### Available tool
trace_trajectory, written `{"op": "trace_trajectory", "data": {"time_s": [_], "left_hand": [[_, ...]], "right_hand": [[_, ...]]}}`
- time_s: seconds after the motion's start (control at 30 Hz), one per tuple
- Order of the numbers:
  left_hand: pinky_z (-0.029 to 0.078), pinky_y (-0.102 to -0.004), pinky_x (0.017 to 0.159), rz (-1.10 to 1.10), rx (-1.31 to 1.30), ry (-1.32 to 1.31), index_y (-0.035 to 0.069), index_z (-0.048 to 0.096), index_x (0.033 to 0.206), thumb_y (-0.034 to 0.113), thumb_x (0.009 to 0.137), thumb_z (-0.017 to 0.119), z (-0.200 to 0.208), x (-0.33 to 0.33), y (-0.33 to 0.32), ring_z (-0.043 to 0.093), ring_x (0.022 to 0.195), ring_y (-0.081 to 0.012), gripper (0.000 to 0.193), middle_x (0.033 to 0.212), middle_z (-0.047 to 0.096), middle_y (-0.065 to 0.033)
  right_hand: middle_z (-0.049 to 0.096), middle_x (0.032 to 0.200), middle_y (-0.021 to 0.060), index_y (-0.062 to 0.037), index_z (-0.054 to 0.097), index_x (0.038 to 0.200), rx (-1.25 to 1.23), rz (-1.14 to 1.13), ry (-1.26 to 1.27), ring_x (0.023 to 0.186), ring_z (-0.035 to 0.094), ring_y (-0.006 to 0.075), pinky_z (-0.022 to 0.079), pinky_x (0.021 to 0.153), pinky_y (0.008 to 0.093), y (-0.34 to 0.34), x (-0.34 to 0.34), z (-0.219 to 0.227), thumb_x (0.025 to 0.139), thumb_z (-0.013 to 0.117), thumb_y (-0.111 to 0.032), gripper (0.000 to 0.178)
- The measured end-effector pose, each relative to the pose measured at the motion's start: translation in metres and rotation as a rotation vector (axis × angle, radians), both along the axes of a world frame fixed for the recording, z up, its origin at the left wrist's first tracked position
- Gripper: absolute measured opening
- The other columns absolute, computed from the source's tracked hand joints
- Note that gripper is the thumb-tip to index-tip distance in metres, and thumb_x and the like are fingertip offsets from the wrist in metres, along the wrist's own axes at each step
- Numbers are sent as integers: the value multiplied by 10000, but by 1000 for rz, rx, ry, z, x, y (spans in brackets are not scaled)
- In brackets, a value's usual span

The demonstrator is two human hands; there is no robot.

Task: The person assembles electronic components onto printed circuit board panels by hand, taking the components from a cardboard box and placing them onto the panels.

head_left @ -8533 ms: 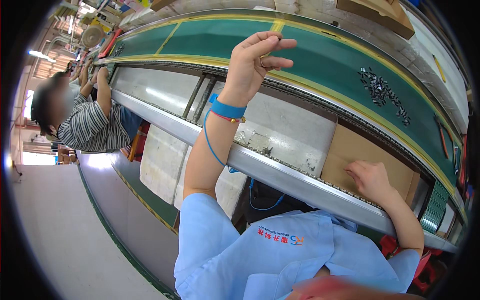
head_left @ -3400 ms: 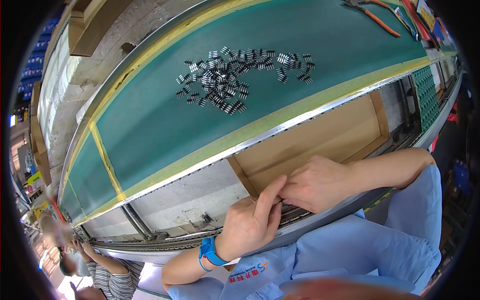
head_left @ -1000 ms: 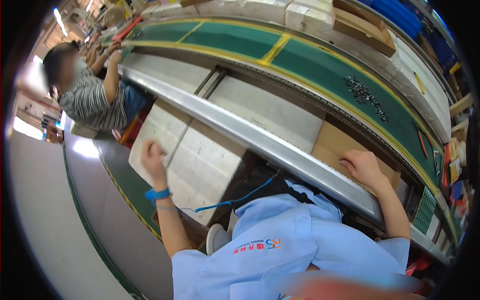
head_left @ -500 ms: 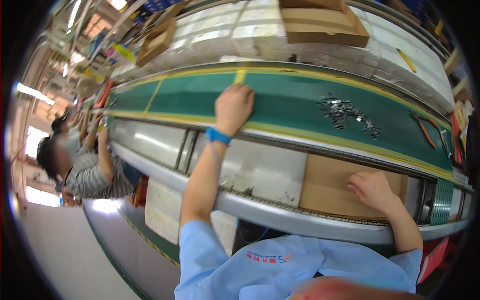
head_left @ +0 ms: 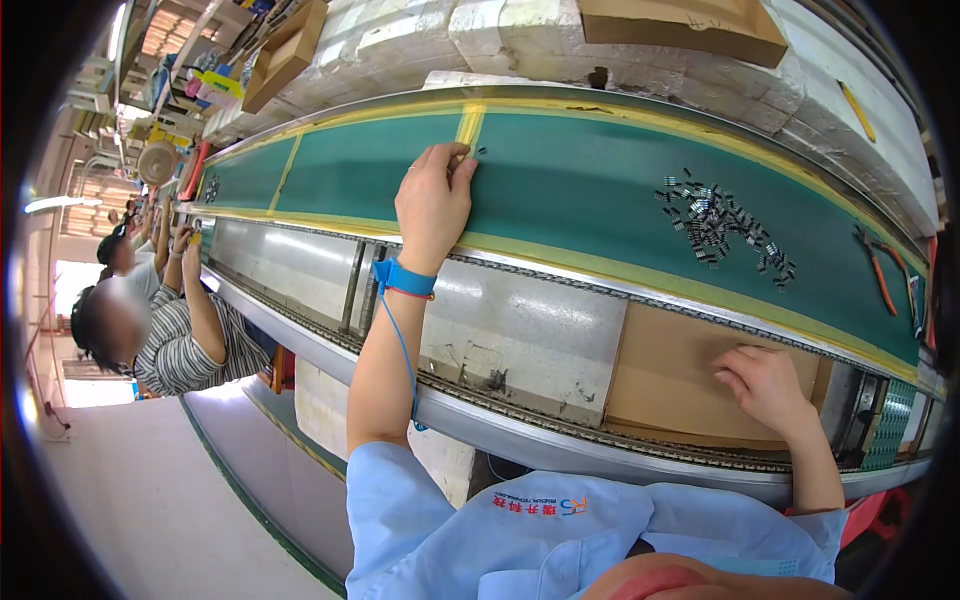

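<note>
Worktop (head_left: 590, 190), green and edged with yellow tape (head_left: 469, 122), bore one small black piece (head_left: 482, 150) just past the fingertips of the left hand (head_left: 433, 205), at its one o'clock, the thumb and forefinger close together, though whether they pinched anything could not be told. From that hand, a loose heap of black pieces (head_left: 712, 225) lay at three o'clock, with orange-handled pliers (head_left: 883, 285) farther out that way. At four o'clock, the right hand (head_left: 768, 388) hung over a cardboard box (head_left: 670, 360), fingers loosely curled, their hold, if any, hidden.
</note>
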State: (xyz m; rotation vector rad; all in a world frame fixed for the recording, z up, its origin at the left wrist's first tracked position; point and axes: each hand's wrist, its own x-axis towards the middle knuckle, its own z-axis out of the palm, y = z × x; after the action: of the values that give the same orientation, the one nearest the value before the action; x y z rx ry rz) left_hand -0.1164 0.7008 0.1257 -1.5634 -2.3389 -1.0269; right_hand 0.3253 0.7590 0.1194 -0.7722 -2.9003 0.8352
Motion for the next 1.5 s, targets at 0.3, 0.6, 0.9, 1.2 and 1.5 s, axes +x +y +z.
{"op": "trace_trajectory", "data": {"time_s": [0.3, 0.6, 0.9, 1.2, 1.5], "left_hand": [[523, -477, 742, 50, 42, 129, 55, 672, 1014, 94, 818, 654, -9, -9, -13, 648, 858, -383, 201, 917, 681, -178], [495, -437, 787, -22, 25, 122, 88, 675, 963, 94, 835, 650, -9, -3, -11, 607, 886, -329, 131, 889, 621, -110], [485, -424, 801, -43, 1, 128, 93, 690, 924, 98, 839, 647, -12, -3, -8, 601, 879, -321, 95, 882, 615, -96], [479, -424, 802, -54, 13, 122, 91, 689, 905, 101, 832, 655, -10, -2, -5, 598, 890, -324, 82, 880, 615, -101], [484, -436, 800, -38, 33, 138, 98, 700, 906, 109, 832, 651, -16, -4, -5, 605, 882, -324, 90, 874, 619, -102]], "right_hand": [[653, 848, 120, -84, 665, 910, -74, 42, -1, 772, 651, 340, 522, 650, 425, -3, -11, -1, 823, 685, -108, 92], [641, 815, 160, 6, 649, 896, -152, 28, 97, 698, 627, 330, 486, 606, 378, -5, -10, -5, 772, 672, 43, 131], [641, 811, 161, -6, 657, 911, -245, -20, 23, 675, 631, 326, 489, 594, 374, -7, -5, -13, 772, 679, 43, 149], [637, 800, 165, -8, 649, 916, -196, -4, 34, 671, 632, 323, 486, 589, 375, -2, 0, -19, 778, 670, 46, 149], [627, 804, 166, 4, 641, 920, -81, 87, 102, 688, 620, 335, 487, 600, 367, -10, -13, 3, 793, 669, 46, 136]]}}
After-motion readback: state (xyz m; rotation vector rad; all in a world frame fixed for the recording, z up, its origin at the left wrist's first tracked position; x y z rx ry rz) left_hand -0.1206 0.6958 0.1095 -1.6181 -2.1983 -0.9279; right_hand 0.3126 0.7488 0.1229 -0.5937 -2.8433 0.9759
